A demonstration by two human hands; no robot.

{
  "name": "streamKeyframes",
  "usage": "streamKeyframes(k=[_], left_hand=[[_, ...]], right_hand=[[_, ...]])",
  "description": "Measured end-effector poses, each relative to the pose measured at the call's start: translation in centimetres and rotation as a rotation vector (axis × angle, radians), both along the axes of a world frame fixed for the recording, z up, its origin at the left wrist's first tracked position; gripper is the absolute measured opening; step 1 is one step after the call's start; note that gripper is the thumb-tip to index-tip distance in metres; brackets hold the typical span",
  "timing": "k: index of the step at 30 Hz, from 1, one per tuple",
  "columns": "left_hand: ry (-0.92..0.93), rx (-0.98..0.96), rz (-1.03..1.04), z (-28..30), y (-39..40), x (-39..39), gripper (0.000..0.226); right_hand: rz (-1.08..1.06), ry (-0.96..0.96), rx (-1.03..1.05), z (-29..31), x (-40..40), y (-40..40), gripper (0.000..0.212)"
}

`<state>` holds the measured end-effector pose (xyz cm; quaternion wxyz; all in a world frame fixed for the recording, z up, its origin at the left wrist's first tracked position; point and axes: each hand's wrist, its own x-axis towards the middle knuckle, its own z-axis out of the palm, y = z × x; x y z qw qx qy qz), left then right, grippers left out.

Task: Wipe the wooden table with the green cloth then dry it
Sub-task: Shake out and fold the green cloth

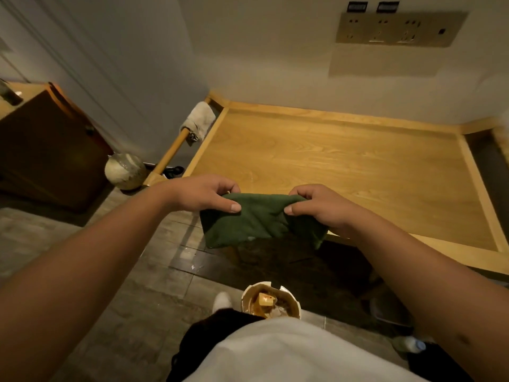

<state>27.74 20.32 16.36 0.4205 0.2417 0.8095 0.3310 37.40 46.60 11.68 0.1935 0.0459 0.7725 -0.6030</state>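
So we've got the green cloth (259, 220) bunched between both hands, held up in the air at the near left corner of the wooden desk (344, 161), not touching the top. Our left hand (205, 193) pinches the cloth's left end, thumb on the near side and fingers (228, 187) curled over the far edge. Our right hand (319, 206) grips the right end the same way, thumb pressed into the fabric. The cloth sags a bit between them and hangs partly over the desk's near edge and partly over the floor.

Around it: a pale rag (199, 119) is draped over a wooden rail (170, 155) just left of the desk, with a round whitish bag or jar (125, 170) on the floor beside it. A dark brown cabinet (46, 150) sits far left. On the floor right below us there's a used food bowl (271, 300), and a plastic bottle (410, 344) lies near right. A socket panel (399, 30) is on the far wall.
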Motion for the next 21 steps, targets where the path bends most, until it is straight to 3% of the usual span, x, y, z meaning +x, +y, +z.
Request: streamKeyframes(k=[5, 8, 11, 16, 21], left_hand=[[-0.213, -0.061, -0.046, -2.6, -4.3, -7.6, 0.016], [-0.241, -0.099, -0.028, -4.9, -7.4, -13.0, 0.014], [-0.187, -0.003, 0.123, -6.9, -11.1, -18.6, 0.014], [-0.339, 0.162, 0.386, -9.2, -17.5, -27.4, 0.028], [-0.364, 0.243, 0.669, -12.5, -20.9, -34.5, 0.035]], right_hand=[[-0.041, -0.096, -0.224, -0.4, -7.3, -3.3, 0.010], [-0.065, -0.151, -0.282, -1.5, -12.5, -5.7, 0.009], [-0.136, -0.220, -0.337, -3.0, -17.8, -8.6, 0.010], [-0.241, -0.345, -0.415, -5.7, -25.8, -14.2, 0.011], [-0.349, -0.432, -0.437, -8.9, -33.2, -19.4, 0.023]])
